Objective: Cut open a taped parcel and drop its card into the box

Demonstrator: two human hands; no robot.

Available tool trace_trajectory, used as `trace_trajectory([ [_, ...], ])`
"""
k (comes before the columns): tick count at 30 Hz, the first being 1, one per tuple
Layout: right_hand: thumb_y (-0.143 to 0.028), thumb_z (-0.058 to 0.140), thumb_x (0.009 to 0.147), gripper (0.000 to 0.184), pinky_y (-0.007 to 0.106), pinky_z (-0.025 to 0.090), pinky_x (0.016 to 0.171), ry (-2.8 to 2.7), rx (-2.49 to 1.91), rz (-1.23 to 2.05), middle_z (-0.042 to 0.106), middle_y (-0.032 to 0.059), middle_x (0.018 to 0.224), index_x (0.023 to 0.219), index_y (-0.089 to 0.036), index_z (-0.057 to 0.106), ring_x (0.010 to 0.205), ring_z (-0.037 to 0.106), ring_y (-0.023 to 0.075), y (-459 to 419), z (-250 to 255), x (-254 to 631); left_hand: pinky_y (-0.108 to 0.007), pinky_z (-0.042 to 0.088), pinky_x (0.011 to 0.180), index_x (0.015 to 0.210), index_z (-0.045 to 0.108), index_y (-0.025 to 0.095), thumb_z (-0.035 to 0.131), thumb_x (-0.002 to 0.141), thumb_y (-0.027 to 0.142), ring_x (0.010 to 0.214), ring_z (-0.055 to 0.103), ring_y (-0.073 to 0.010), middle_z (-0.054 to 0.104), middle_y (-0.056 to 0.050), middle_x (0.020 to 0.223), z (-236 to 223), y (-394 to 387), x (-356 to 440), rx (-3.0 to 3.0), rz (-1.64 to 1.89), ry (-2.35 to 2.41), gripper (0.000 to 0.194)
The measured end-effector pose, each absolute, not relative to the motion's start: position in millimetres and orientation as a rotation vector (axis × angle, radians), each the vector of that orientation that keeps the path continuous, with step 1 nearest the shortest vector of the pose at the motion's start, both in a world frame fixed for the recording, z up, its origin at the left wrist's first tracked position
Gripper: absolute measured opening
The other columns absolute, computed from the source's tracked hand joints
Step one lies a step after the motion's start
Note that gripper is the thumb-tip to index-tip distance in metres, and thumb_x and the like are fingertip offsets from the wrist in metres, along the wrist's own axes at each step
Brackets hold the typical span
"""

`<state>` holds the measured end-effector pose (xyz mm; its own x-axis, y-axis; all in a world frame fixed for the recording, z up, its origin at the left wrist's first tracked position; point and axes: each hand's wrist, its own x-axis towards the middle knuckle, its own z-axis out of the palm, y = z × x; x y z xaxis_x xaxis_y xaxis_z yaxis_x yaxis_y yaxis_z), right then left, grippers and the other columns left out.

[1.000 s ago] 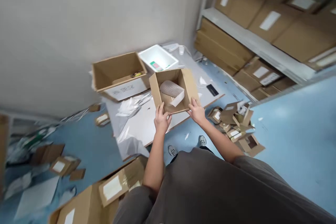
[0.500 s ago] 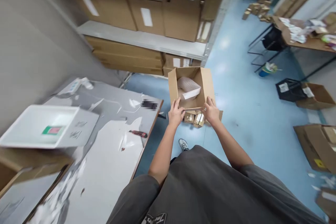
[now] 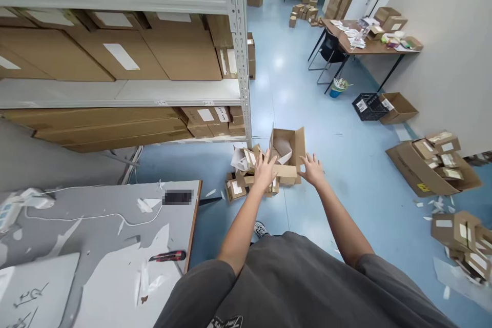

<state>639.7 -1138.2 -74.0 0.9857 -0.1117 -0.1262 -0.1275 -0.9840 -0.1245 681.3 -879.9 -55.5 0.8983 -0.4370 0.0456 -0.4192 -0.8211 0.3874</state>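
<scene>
An open cardboard box (image 3: 299,146) with crumpled whitish packing material (image 3: 283,149) inside lies below my hands, over a pile of small cardboard boxes (image 3: 236,187) on the floor. My left hand (image 3: 264,171) is at the box's near left side with its fingers spread. It overlaps the box in view, and I cannot tell whether it touches. My right hand (image 3: 313,170) is open just off the near right corner, fingers apart and holding nothing. Part of the pile is hidden behind my left hand and the box.
A metal shelf (image 3: 172,93) with cartons stands ahead on the left. At lower left, a worktable (image 3: 103,246) holds a red and black utility knife (image 3: 169,255) and a cable. On the right are a large carton of small boxes (image 3: 407,169), a black crate (image 3: 369,107) and a desk (image 3: 378,52).
My hands have let go of the box and spread apart. The box has dropped away from them toward the floor pile. The view has turned to the right.
</scene>
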Motion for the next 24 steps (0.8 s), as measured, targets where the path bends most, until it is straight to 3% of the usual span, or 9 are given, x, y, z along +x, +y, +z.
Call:
trace_trajectory([
  [7,-0.037,0.066,0.098,0.062,0.066,0.038,0.122,-0.139,-2.937,-0.061,0.045,0.0205,0.17,0.156,-0.02,0.056,0.161,0.031,0.0463,-1101.6,-57.5,678.5,-0.056,0.039,0.13,0.156,0.06,0.027,0.071,0.097,0.027,0.168,0.022,-0.0374,0.032,-0.01,0.179,-54.4,-822.2,664.9,2.688,-0.003,-0.304,0.06],
  [13,-0.038,0.063,0.099,0.06,0.067,0.038,0.122,-0.619,-2.82,-0.18,0.046,0.0197,0.169,0.156,-0.02,0.057,0.161,0.031,0.0459,-1001.6,-39.0,715.4,-0.057,0.04,0.13,0.153,0.062,0.028,0.068,0.098,0.028,0.168,0.02,-0.0377,0.033,-0.009,0.179,-45.3,-732.7,617.1,2.745,0.117,0.111,0.055],
  [19,-0.039,0.066,0.098,0.062,0.069,0.037,0.122,-1.107,-2.624,-0.141,0.044,0.0193,0.171,0.157,-0.022,0.057,0.161,0.031,0.0465,-858.4,-27.7,701.4,-0.056,0.041,0.129,0.156,0.06,0.028,0.07,0.097,0.029,0.168,0.021,-0.0397,0.032,-0.01,0.179,-26.1,-631.6,509.2,2.724,0.253,0.663,0.06],
  [24,-0.038,0.064,0.098,0.064,0.069,0.037,0.122,-1.44,-2.43,-0.11,0.045,0.0195,0.17,0.158,-0.021,0.056,0.161,0.031,0.0459,-741.1,-15.2,635.3,-0.058,0.04,0.128,0.158,0.058,0.027,0.071,0.097,0.033,0.168,0.019,-0.0397,0.031,-0.01,0.18,-7.5,-562.3,374.7,2.637,0.379,1.123,0.062],
])
